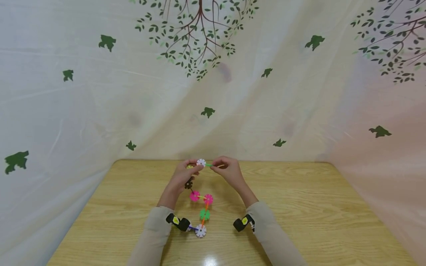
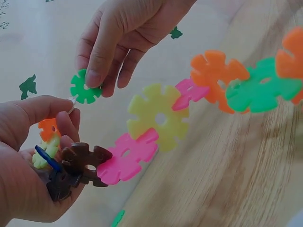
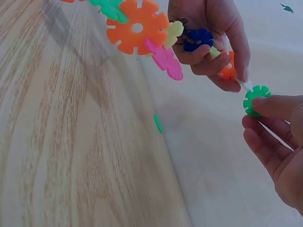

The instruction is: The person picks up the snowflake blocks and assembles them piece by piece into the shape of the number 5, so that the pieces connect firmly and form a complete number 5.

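Note:
My left hand [image 1: 179, 178] pinches a white notched snowflake disc [image 1: 201, 163] between thumb and fingers. Opposite it, my right hand [image 1: 231, 170] pinches a green snowflake disc [image 2: 79, 89] at its rim. The green disc's edge meets the white one; whether their slots interlock I cannot tell. From the left hand hangs a chain of linked discs: a brown disc [image 2: 85, 163] near the palm, a pink disc [image 2: 128, 156], a yellow disc [image 2: 158, 118] and an orange disc [image 3: 137, 27]. A blue disc [image 3: 199, 39] and a smaller orange disc [image 3: 228, 66] show by the left fingers.
The chain runs down toward me, past a green disc [image 1: 204, 214] to a white disc [image 1: 200, 231] near the left wrist. Beneath is a wooden table [image 1: 299, 207]. A pale curtain [image 1: 233, 125] with leaf prints stands behind its far edge.

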`<state>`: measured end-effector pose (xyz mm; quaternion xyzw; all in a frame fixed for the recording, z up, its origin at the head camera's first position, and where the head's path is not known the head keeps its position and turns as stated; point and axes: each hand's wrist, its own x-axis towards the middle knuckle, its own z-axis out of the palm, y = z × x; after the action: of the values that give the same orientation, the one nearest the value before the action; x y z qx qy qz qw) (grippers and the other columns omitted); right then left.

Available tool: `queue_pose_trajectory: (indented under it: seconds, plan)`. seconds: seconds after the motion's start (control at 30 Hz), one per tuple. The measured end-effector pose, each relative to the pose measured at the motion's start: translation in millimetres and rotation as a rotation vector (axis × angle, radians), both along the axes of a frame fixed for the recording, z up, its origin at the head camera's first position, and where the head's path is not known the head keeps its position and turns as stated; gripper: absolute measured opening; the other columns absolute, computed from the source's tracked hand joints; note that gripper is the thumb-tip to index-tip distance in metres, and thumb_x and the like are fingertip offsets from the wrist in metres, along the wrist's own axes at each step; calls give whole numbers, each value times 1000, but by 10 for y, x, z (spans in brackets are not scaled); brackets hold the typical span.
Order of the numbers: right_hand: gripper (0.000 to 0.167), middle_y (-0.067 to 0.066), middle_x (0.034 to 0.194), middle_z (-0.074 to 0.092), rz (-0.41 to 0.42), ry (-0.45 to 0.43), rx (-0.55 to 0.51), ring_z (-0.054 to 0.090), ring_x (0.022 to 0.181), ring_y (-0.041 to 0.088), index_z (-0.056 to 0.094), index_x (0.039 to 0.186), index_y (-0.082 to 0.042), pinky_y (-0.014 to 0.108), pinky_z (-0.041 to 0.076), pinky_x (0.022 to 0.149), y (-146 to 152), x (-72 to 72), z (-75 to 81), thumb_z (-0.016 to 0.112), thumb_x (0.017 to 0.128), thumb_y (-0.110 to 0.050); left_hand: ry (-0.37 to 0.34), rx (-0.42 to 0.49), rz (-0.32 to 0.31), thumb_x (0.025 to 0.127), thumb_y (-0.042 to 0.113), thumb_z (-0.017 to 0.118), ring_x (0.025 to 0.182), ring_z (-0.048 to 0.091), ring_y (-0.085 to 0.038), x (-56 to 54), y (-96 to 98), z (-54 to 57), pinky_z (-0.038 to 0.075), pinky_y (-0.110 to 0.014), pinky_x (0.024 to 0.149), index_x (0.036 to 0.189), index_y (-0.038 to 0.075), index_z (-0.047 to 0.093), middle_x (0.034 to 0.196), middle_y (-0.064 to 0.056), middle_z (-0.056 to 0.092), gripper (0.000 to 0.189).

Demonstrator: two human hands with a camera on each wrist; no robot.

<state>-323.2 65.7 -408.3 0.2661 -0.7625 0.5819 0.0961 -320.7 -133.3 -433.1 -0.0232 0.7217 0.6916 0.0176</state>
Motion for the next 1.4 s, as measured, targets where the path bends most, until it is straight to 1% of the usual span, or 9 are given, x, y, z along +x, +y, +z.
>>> queue_pose_trajectory:
  seconds: [0.1, 0.33, 0.57, 0.7, 0.83, 0.97, 1.1, 1.23, 1.4]
  plan:
    - [11, 27, 92, 72, -2, -2, -2, 70, 84, 26, 72, 95, 12, 33, 60, 75, -6, -4, -7, 75, 87, 6, -3, 7, 6, 93, 13, 74, 73, 59, -11, -8, -9, 3, 47, -23, 62, 124, 6, 64, 91, 3, 61, 34]
    - [13, 29, 92, 72, 24, -15, -11, 71, 83, 25, 71, 96, 15, 19, 57, 73, -15, 21, -4, 75, 87, 7, 3, 34, -47, 92, 9, 73, 64, 52, -8, 3, -22, 20, 43, -21, 57, 123, 6, 60, 80, 5, 58, 33]
    - [10, 31, 90, 72, 41, 2, -29, 71, 78, 18, 72, 92, 15, 17, 57, 72, -63, 1, -10, 75, 85, 10, 44, 14, -69, 93, 6, 71, 65, 52, -9, 4, -45, 40, 44, -21, 58, 116, 1, 58, 81, 3, 62, 27]
    - [12, 31, 91, 72, 71, -27, -30, 70, 78, 15, 71, 94, 16, 17, 57, 72, -138, -30, -20, 75, 86, 8, 60, -21, -83, 94, 7, 70, 69, 53, -12, -3, -151, 44, 45, -23, 60, 117, 2, 58, 84, 1, 60, 27]
    - [20, 28, 101, 73, 112, -65, -1, 73, 88, 27, 72, 105, 10, 21, 59, 77, -214, -199, -166, 77, 88, 1, 53, -60, -104, 96, 13, 69, 76, 54, -16, 7, -353, 67, 48, -25, 64, 126, 4, 56, 90, 0, 59, 33]
    - [26, 25, 105, 74, 142, -67, 115, 72, 96, 36, 72, 110, 7, 27, 60, 81, -298, -404, -262, 78, 87, -2, 34, -58, -78, 98, 14, 68, 78, 55, -15, 20, -539, 110, 49, -24, 66, 131, 7, 58, 93, 2, 62, 36]
    - [25, 23, 100, 75, 207, -80, 283, 72, 89, 27, 71, 110, 9, 25, 58, 79, -429, -594, -329, 77, 88, -1, 25, -44, -45, 97, 13, 67, 78, 56, -14, 31, -620, 135, 48, -23, 66, 133, 5, 60, 92, 5, 65, 37]
    - [30, 22, 102, 75, 267, -120, 436, 72, 92, 25, 68, 118, 9, 22, 56, 78, -560, -780, -462, 74, 90, -2, 25, -38, -27, 96, 14, 67, 78, 57, -14, 35, -627, 130, 47, -25, 68, 131, 3, 61, 91, 6, 67, 37]
    - [37, 20, 97, 73, 290, -121, 524, 68, 85, 20, 64, 125, 5, 23, 55, 73, -697, -939, -582, 74, 91, -3, 36, -30, -19, 96, 13, 66, 78, 56, -14, 38, -598, 101, 45, -25, 68, 127, 1, 60, 93, 6, 68, 33]
